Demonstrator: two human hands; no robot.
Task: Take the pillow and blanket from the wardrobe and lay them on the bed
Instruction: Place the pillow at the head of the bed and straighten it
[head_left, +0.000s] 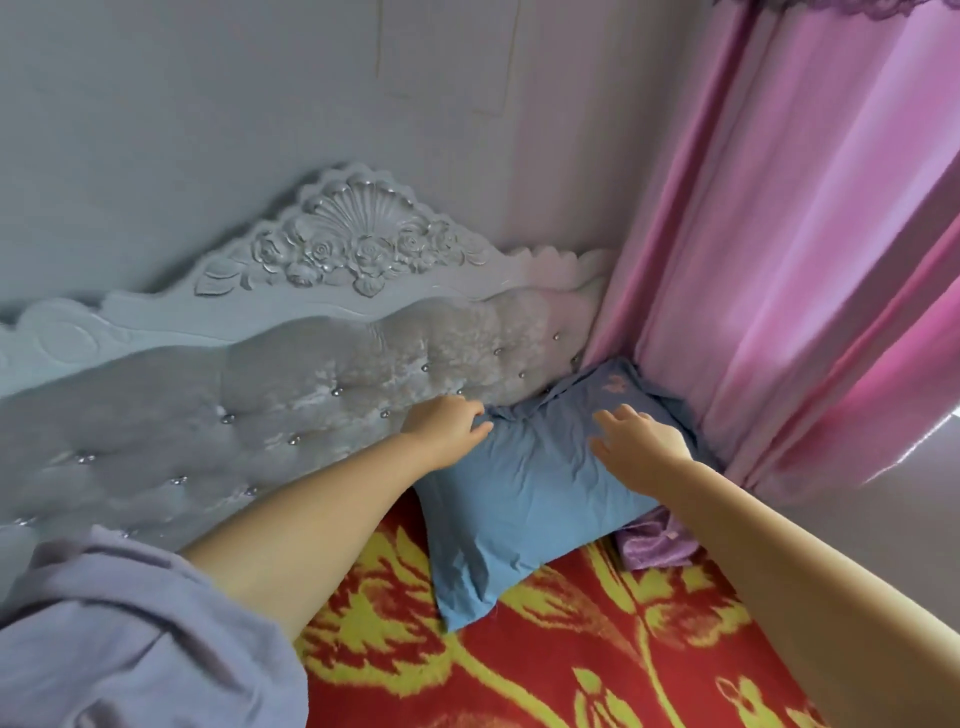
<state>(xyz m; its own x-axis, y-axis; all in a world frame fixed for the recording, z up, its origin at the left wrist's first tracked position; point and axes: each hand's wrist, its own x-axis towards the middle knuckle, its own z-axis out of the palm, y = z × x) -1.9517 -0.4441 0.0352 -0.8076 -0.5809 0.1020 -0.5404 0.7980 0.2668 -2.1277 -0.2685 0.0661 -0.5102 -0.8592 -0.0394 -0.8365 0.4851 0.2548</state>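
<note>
The pillow (535, 488) is lying in the bed's (571, 654) head corner, against the headboard (260, 415), its long axis running toward the person. The left hand (447, 428) is curling on its far-left edge; the right hand (636, 441) is resting spread on top, nearer the curtain (779, 260).

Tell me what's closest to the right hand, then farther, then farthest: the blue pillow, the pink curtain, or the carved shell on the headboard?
From the right hand:
1. Blue pillow, right under it.
2. Pink curtain, just to its right.
3. Carved shell, up left on the headboard's top.
</note>
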